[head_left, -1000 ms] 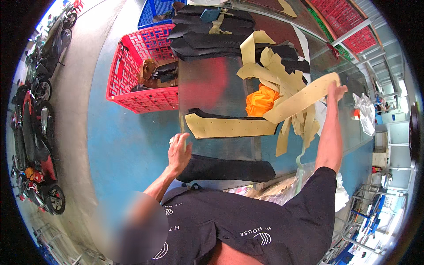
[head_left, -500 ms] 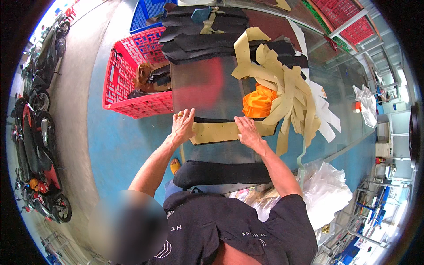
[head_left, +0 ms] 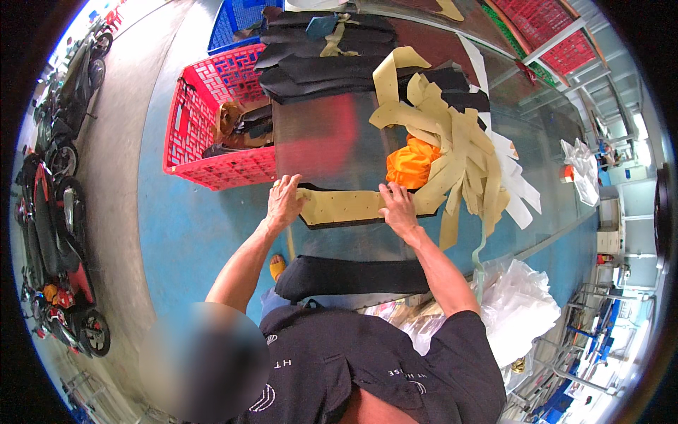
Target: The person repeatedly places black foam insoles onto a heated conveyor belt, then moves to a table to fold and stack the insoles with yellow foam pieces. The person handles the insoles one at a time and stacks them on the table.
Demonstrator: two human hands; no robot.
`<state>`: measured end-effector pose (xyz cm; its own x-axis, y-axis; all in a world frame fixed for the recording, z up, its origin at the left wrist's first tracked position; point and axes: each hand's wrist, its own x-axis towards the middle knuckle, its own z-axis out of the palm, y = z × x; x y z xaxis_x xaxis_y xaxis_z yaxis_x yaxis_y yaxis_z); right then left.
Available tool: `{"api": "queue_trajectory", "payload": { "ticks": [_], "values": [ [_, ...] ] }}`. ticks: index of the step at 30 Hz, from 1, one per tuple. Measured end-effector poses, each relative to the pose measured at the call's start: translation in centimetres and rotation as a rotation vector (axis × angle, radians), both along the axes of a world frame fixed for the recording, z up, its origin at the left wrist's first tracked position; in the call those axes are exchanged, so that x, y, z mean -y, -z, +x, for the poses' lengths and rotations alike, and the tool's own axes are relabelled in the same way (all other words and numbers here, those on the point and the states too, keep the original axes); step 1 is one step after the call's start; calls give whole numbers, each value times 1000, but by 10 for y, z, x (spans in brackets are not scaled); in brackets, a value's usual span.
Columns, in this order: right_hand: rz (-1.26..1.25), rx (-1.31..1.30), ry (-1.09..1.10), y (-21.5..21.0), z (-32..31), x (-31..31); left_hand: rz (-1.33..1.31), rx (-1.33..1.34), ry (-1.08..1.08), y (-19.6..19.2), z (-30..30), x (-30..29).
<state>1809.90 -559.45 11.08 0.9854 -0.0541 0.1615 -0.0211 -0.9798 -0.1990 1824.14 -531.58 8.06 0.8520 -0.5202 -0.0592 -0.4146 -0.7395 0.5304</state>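
- The left hand point(head_left: 284, 200) lies flat with fingers spread on the left end of a tan sheet point(head_left: 344, 205); it presses down and grips nothing.
- The right hand point(head_left: 397, 208) lies flat on the right end of the same sheet, palm down, fingers stretched out, also gripping nothing.
- The tan sheet sits on a black foam piece point(head_left: 339, 222) whose dark edge shows along its near side, both lying on the shiny grey tabletop point(head_left: 332, 141).
- Just right of the right hand a heap of tan strips point(head_left: 452, 148) spreads over the tabletop, with an orange cloth point(head_left: 412, 161) tucked partly under it; some strips hang over the near edge.
- White paper pieces point(head_left: 519, 187) lie on the far side of the heap.
- A stack of black foam pieces point(head_left: 325, 56) fills the far end of the tabletop.
- Another long black foam piece point(head_left: 353, 275) lies at the near edge, between the person's body and the sheet.
- A red crate point(head_left: 212, 134) stands on the floor left of the tabletop, holding dark and brown scraps; a blue crate point(head_left: 236, 18) stands beyond it.
- Clear plastic bags point(head_left: 522, 311) bulge at the right, below the tabletop.
- The floor point(head_left: 183, 233) is painted blue, with a grey strip at the left where motorbikes point(head_left: 56, 212) are parked.
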Motion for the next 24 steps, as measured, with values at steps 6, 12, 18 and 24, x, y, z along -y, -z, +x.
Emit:
{"api": "queue_trajectory", "payload": {
  "ticks": [6, 12, 18, 24],
  "values": [
    [-55, 27, -37, 22, 11, 25, -84, -99, 13, 4, 14, -7],
    [43, -127, -4, 26, 21, 38, -63, -140, 62, 10, 25, -4],
    [168, 10, -74, 4, 16, 9, -43, -136, -38, 12, 17, -3],
    [299, -54, -26, 23, 26, 22, -60, -135, 7, 5, 16, -2]
  ]
}}
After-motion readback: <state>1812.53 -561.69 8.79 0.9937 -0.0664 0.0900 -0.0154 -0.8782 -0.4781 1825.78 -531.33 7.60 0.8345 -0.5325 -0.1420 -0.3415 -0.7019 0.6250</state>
